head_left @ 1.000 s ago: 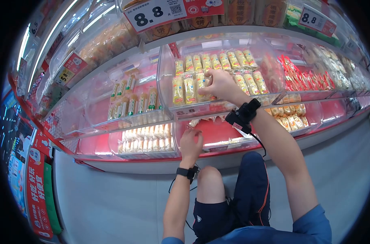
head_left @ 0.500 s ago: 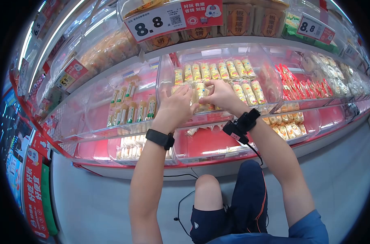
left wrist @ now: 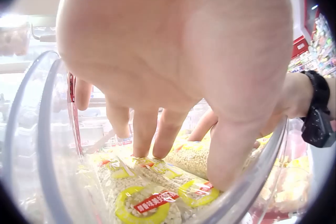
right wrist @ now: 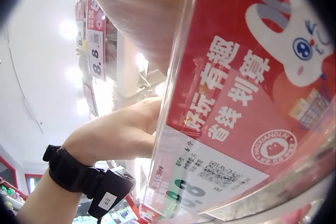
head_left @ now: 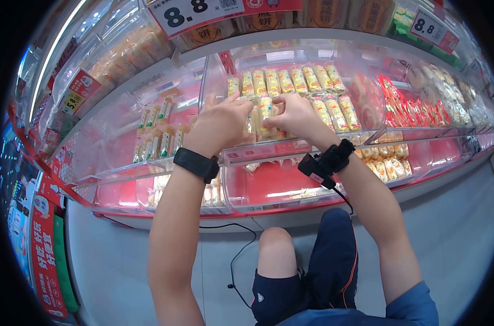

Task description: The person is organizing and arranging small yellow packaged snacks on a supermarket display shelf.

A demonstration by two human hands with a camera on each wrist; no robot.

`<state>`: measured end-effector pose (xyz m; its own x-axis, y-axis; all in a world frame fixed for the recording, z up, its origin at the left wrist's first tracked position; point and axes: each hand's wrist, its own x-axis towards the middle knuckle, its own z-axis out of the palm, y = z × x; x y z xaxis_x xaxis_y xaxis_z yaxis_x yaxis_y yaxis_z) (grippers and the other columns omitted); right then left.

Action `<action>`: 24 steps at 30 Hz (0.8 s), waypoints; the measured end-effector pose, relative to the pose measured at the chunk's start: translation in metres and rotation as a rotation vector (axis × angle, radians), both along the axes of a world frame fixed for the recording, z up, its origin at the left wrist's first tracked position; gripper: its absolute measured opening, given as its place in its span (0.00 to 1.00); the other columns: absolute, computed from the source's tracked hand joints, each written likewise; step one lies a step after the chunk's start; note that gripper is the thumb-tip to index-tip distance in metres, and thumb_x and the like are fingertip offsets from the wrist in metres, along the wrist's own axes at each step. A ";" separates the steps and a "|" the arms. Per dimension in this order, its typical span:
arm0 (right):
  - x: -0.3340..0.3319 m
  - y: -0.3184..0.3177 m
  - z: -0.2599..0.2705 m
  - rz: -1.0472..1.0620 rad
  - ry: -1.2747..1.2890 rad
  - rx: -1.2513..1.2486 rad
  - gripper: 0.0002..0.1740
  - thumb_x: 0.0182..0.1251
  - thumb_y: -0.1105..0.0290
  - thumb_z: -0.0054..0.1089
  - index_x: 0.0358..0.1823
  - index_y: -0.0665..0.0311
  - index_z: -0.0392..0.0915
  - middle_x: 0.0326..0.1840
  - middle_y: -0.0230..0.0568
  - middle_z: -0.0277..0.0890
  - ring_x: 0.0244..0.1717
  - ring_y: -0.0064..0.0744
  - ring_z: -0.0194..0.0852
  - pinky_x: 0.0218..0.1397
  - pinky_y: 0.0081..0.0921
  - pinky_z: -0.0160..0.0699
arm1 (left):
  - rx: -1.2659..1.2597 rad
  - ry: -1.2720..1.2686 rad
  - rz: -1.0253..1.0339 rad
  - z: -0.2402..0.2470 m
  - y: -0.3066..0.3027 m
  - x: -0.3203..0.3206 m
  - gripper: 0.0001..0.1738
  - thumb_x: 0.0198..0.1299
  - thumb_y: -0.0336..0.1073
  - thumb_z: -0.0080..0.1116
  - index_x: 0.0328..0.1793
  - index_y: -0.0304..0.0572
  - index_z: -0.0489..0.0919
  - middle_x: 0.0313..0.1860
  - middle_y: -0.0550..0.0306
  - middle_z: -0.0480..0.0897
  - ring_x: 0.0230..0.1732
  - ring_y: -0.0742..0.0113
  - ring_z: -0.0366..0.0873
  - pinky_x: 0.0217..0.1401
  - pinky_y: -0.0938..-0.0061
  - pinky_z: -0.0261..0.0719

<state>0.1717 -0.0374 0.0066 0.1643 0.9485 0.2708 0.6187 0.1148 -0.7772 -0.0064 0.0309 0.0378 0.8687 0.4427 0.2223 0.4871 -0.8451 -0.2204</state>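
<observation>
In the head view, clear-wrapped puffed-grain bars with yellow labels lie in two rows inside a clear plastic bin. My right hand pinches one bar of the front row, thumb near its lower end and fingers at its upper part. Close beside it on the left, my left hand reaches over the bin's front wall. In the left wrist view its fairly straight fingers point down onto the bars, with the thumb low at the right. The right wrist view shows mostly a price card, hiding the right fingertips.
Left of this bin stand green-labelled packets; to the right are red packets. An upper shelf with a price sign overhangs the bins. Below sits a lower row of bins with more wrapped packets. A black cable trails by the knees.
My left hand has risen from in front of the lower bin to the bars, left of my right hand. The right hand stays at the same bar.
</observation>
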 end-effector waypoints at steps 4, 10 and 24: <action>0.000 0.007 -0.006 0.015 -0.162 0.034 0.38 0.40 0.58 0.71 0.50 0.80 0.74 0.29 0.49 0.79 0.33 0.39 0.79 0.39 0.32 0.76 | -0.097 0.023 0.058 -0.001 -0.003 0.004 0.29 0.47 0.46 0.64 0.55 0.41 0.73 0.53 0.49 0.78 0.60 0.57 0.72 0.63 0.56 0.61; 0.000 0.013 -0.011 -0.020 -0.229 -0.027 0.33 0.42 0.59 0.65 0.46 0.81 0.75 0.45 0.66 0.75 0.47 0.50 0.77 0.49 0.35 0.75 | -0.119 -0.096 0.080 -0.009 -0.001 0.013 0.23 0.52 0.36 0.52 0.56 0.39 0.72 0.54 0.47 0.77 0.59 0.54 0.72 0.62 0.62 0.62; -0.041 -0.077 -0.040 0.427 -0.498 0.924 0.09 0.49 0.79 0.54 0.33 0.69 0.77 0.17 0.42 0.68 0.19 0.39 0.71 0.26 0.30 0.71 | -0.244 -0.637 -0.370 -0.056 0.025 0.026 0.18 0.55 0.31 0.47 0.51 0.39 0.79 0.48 0.42 0.80 0.50 0.50 0.77 0.53 0.64 0.74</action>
